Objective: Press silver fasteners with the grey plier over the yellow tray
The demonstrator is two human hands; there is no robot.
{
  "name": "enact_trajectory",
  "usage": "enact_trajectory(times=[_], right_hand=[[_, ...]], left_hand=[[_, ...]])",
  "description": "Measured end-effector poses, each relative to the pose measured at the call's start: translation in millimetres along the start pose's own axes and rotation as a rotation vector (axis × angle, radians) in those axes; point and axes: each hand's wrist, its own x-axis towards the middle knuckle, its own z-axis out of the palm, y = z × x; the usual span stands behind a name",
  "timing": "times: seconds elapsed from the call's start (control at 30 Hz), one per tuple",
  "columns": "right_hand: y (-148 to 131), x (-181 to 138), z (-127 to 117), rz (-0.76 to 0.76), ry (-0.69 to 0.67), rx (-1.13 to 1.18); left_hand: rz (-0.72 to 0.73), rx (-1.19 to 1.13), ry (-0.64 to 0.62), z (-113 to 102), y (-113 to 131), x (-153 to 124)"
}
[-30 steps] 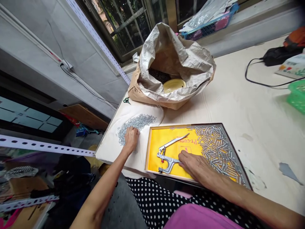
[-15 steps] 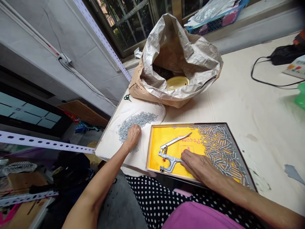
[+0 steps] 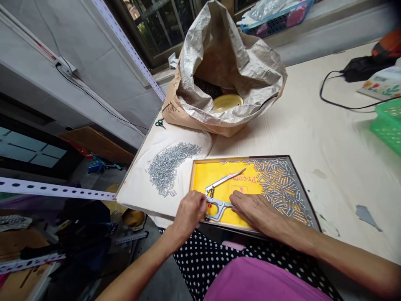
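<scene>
— Where lined yellow, at front edge of table (image 3: 313, 138): tray (image 3: 206, 177), pins (image 3: 278, 184) along right side. Pliers (image 3: 217, 204)?
— Lying by tray's near-left corner. Right hand (image 3: 253, 209) flat, empty, fingertips on lower handle. Left hand (image 3: 189, 213) curled at the head; hold indeterminate.

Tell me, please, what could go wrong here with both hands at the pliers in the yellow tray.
The left hand sits at the head of the pliers while the right hand rests on the lower handle; a squeeze could pinch fingertips.
The tray lies at the table's near edge, so pressing down might tip it and spill its metal pieces.
</scene>
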Motion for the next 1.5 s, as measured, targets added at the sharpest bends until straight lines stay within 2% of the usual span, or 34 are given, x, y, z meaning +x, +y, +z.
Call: enact_trajectory(times=[0.07,0.17,0.33,0.43,0.5,0.67,0.77,1.13,1.37,1.5], right_hand=[[1.5,0.6,-3.7,-0.023,0.007,-0.03],[5.7,1.6,-7.8,-0.048,0.043,-0.065],[10.8,4.3,-10.3,-0.025,0.055,-0.112],[10.9,5.8,-9.6,-0.006,0.044,-0.11],[10.1,6.3,-9.8,-0.006,0.026,-0.107],[7.9,5.2,-12.0,-0.004,-0.004,-0.126],[8.0,3.9,-11.0,-0.013,0.008,-0.123],[11.3,3.5,-4.4,-0.041,0.058,-0.086],[8.4,3.6,-8.4,-0.031,0.054,-0.091],[9.9,2.1,-4.9,-0.032,0.062,-0.111]], left_hand=[[0.088,0.113,0.008,13.3,-2.6,-9.3],[0.111,0.214,-0.052,21.6,-10.3,-16.9],[0.065,0.234,-0.162,14.5,-8.7,-22.1],[0.002,0.131,-0.223,5.2,-2.4,-17.9],[-0.124,-0.07,-0.203,-0.4,2.0,-12.9],[-0.671,-0.764,-0.152,-3.6,14.2,-1.5],[-0.786,-0.923,-0.168,0.3,19.4,1.5],[-0.834,-0.864,-0.207,1.5,23.0,4.7],[-0.893,-0.804,-0.317,-1.2,22.0,14.0],[-0.867,-0.741,-0.347,-1.1,20.9,15.5]])
